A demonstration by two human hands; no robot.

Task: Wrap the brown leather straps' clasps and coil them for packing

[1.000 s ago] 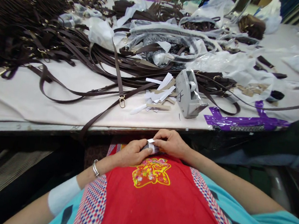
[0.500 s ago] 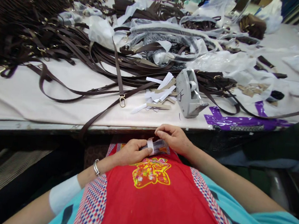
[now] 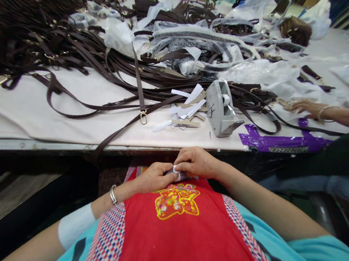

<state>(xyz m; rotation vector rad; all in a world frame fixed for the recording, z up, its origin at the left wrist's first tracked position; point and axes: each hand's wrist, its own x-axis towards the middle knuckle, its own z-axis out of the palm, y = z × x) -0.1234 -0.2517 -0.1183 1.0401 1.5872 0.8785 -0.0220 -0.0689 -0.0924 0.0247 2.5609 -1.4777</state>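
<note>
A small bundle (image 3: 181, 176) with a white paper band and a clear, dark-looking body lies over my lap, just below the table edge. My left hand (image 3: 155, 176) is closed on its left end, thumb on top. From the right, my right hand (image 3: 194, 161) has its thumb and fingertips pinched at the white band, touching the bundle and close to my left fingertips. The bundle is partly hidden by the fingers. A red apron (image 3: 181, 239) with a yellow-outlined print is beneath the hands.
On the table (image 3: 68, 129) are a grey tape dispenser (image 3: 220, 110), paper strips (image 3: 189, 107), dark straps (image 3: 121, 67) with metal buckles and plastic wrapping (image 3: 262, 71). Another person's hand (image 3: 308, 108) reaches in at the right. Purple tape (image 3: 266, 142) marks the edge.
My right hand has moved left and down onto the white band, covering more of the bundle. My left hand has stayed in place. Another person's hand has appeared at the right.
</note>
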